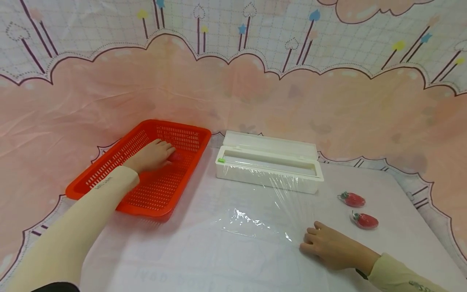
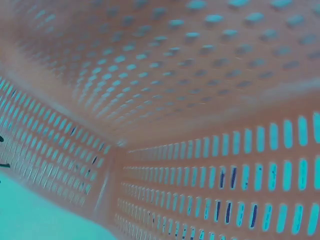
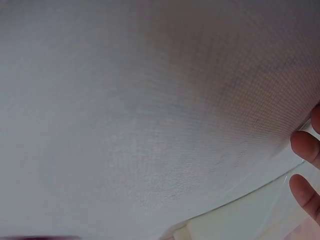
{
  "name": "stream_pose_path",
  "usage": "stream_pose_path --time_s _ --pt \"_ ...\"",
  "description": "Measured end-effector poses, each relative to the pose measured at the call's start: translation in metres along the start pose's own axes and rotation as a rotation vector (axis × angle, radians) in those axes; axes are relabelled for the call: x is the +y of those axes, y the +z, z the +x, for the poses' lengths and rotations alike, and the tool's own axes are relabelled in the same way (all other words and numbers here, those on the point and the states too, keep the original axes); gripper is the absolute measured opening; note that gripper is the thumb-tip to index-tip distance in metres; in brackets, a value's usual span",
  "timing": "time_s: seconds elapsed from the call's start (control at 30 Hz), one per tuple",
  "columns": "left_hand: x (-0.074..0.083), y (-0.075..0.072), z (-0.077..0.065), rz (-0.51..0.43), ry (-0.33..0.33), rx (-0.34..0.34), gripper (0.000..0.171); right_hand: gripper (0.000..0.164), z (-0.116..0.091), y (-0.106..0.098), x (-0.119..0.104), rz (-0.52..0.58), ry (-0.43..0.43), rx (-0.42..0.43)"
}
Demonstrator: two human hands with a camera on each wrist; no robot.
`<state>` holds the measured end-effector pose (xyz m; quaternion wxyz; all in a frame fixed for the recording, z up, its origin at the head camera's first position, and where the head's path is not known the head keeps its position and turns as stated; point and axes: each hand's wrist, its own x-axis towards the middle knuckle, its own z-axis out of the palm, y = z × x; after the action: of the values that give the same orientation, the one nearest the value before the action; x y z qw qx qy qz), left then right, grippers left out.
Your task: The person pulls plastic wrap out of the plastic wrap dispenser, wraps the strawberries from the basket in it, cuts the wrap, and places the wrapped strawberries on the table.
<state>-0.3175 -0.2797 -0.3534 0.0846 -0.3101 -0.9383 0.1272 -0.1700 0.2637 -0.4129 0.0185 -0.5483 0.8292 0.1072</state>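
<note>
My left hand (image 1: 155, 156) reaches down into a red plastic basket (image 1: 160, 213), its fingertips at a small reddish thing (image 1: 176, 156). That thing is blurred and partly hidden by the fingers; its kind is unclear. In the left wrist view only the basket's slotted wall (image 2: 200, 175) shows. My right hand (image 1: 330, 245) is low over the table, at the corner of a sheet of clear plastic wrap (image 1: 251, 217). The wrap runs out from a white dispenser box (image 1: 266, 178) with its lid raised. Fingertips (image 3: 304, 145) stand apart in the right wrist view.
Two red strawberries (image 1: 353, 199) (image 1: 365, 220) with green leaves lie right of the dispenser, beyond my right hand. A green slider (image 1: 221, 160) sits at the box's left end. A printed cloth (image 1: 233, 89) hangs behind the white table cover (image 1: 175, 251).
</note>
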Motion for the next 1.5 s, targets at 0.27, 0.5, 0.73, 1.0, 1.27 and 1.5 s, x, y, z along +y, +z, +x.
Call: stream_pose_path --time_s 0.27,0.5,0.73,1.0,1.27,1.5 --pt "0.002 -0.04 -0.001 -0.007 -0.114 0.098 0.05 0.028 -0.001 0.001 0.001 0.019 0.004 0.001" --pt "0.019 -0.08 0.005 0.02 -0.15 0.195 0.048 0.027 -0.002 0.001 0.002 0.012 0.006 0.011" --pt "0.048 -0.103 0.016 0.017 -0.117 0.247 0.049 0.032 -0.001 0.0 0.002 0.01 0.017 -0.014" --pt "0.096 -0.117 0.033 0.059 -0.068 0.295 0.048 0.032 0.0 0.0 0.003 0.012 0.014 -0.015" --pt "0.14 -0.12 0.051 0.077 0.015 0.279 0.048 0.033 0.0 0.001 0.003 0.006 0.008 -0.014" --pt "0.174 -0.114 0.068 0.091 0.07 0.233 0.042 0.03 -0.001 0.003 0.002 0.018 0.004 0.005"
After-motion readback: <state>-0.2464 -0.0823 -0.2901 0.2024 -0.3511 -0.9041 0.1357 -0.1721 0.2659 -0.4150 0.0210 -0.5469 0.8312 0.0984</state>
